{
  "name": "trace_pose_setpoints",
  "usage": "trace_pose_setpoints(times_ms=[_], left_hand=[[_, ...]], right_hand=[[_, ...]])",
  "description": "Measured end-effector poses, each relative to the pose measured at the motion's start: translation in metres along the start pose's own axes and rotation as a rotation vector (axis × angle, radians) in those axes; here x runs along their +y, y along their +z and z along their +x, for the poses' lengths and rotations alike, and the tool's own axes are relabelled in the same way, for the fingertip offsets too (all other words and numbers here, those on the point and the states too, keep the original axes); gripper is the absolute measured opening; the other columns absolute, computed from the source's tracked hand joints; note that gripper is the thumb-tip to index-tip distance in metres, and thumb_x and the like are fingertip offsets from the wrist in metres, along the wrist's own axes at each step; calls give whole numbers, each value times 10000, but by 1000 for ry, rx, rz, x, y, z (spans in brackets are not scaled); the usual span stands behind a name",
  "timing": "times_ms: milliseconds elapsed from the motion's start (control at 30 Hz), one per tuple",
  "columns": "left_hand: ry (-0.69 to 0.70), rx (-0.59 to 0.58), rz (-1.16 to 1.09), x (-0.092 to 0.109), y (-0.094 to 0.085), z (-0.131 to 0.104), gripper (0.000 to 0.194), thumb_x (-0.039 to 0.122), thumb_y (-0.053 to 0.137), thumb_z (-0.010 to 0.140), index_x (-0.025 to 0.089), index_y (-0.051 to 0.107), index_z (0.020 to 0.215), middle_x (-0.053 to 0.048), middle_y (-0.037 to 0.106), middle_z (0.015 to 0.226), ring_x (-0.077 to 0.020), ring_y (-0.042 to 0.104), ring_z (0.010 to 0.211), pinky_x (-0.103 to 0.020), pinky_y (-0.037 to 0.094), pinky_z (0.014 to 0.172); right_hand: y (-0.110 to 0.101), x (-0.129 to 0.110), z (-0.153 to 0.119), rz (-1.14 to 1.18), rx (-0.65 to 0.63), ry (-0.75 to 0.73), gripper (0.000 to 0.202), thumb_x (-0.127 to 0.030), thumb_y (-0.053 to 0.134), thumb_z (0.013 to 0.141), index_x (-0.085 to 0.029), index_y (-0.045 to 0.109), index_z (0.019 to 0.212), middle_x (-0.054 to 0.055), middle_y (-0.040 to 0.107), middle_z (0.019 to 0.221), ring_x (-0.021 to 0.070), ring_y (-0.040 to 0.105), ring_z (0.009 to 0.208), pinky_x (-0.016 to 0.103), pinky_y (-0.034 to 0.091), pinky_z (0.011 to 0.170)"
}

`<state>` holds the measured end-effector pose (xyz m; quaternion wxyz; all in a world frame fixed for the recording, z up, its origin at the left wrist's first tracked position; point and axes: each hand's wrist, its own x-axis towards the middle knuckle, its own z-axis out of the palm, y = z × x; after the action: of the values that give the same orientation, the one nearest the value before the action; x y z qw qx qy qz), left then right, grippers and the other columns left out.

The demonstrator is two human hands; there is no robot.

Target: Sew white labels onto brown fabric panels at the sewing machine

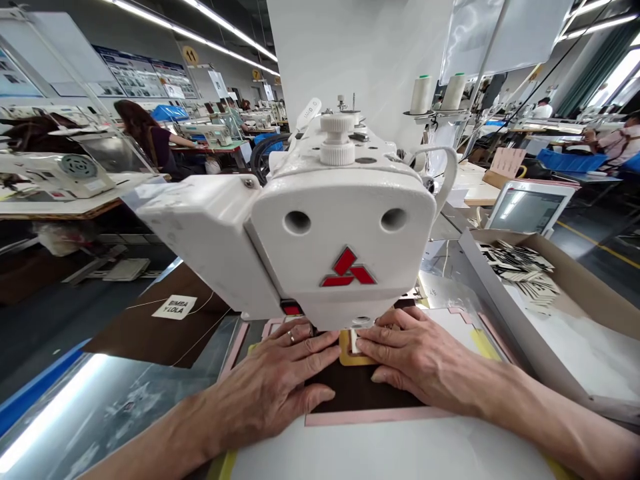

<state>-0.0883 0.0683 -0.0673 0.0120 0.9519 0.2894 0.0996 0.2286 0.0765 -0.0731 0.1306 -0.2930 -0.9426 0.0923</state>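
Observation:
My left hand (293,367) lies palm down with fingers stretched out on a dark brown fabric piece (350,390), left of the sewing machine's head. My right hand (417,353) rests opposite, its fingertips on a small white label (355,341) that sits inside a yellow frame (353,358). Pink strips (370,417) edge the white template board (380,450) around the fabric. Directly above the fingers hangs the white sewing machine (335,247) with a red three-part emblem. Its needle area is hidden behind the head and my hands.
On the right, a cardboard box (575,280) holds a pile of loose labels (523,270). Brown fabric with a sewn label (174,307) lies at the left. Thread cones (421,95) and a tablet screen (530,208) stand behind. A seated person (150,140) works at far left.

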Motion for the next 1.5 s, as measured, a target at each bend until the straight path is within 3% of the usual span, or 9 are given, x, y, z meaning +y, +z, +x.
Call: trace_pose_setpoints(times_ms=[900,1200,1400,1500], left_hand=[[22,-1,20,2,-4,5,495,385,622,1042,249,559,1514,-26,585,1544,-285,625,1326,-452,454,1173],[5,6,12,0,-1,3,521,392,605,1050,262,522,1547,-27,594,1538,-290,604,1332,-449,446,1165],[-27,-15,-34,-4,-3,8,505,349,574,1064,258,510,1556,-50,638,1489,-291,626,1260,-449,463,1115],[-67,-51,-40,-4,-8,13,491,332,564,1069,245,515,1550,-64,726,1348,-298,650,1222,-434,497,1044]], right_hand=[[4,-4,-1,-22,3,11,334,-454,489,1124,-286,609,1386,-2,601,1532,292,549,1227,490,413,1031],[-1,-5,2,-14,21,1,330,-346,537,1109,-276,611,1422,29,630,1502,267,566,1232,465,413,1054],[-4,3,10,-34,45,-11,315,-281,548,1097,-246,650,1393,55,687,1416,265,575,1204,457,433,1031],[-3,9,14,-51,50,-22,303,-272,551,1092,-246,662,1373,59,711,1367,263,582,1186,462,431,1034]])
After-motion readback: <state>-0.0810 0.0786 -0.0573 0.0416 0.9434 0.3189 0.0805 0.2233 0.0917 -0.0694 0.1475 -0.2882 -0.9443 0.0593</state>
